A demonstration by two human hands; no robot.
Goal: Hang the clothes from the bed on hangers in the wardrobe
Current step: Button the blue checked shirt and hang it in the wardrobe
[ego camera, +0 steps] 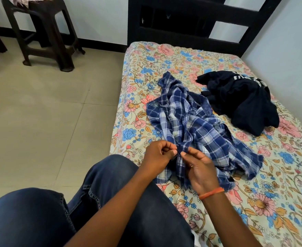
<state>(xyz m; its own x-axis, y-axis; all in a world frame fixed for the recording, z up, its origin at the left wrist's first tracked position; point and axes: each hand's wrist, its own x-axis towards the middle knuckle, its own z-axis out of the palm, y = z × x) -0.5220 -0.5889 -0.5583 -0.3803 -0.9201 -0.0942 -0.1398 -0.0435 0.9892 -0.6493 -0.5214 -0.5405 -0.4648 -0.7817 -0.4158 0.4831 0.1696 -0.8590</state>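
A blue plaid shirt (196, 125) lies rumpled on the bed (253, 175), stretched from the near edge toward the middle of the floral sheet. Both hands meet at its near end. The left hand (157, 154) has its fingers curled in, thumb and forefinger pinching a small fold of the shirt's edge. The right hand (198, 168) is just beside it, thumb and forefinger closed on the same strip of cloth — the other fingers bent loosely underneath against the fabric. The two thumbs nearly touch. An orange band (211, 193) circles the right wrist and a ring shows on one right finger.

Beyond the shirt, toward the wall, a dark garment (241, 102) with white stripes sits in a heap on the sheet, touching the shirt's far side or just beside it — which, I cannot tell. The person's knees in blue jeans (111, 193) fill the lower left, the near knee up against the mattress edge. A dark headboard (191, 18) stands at the far end of the bed. On the tiled floor (39, 113) to the left stands a dark plastic stool (45, 29) with some patterned cloth on its seat.
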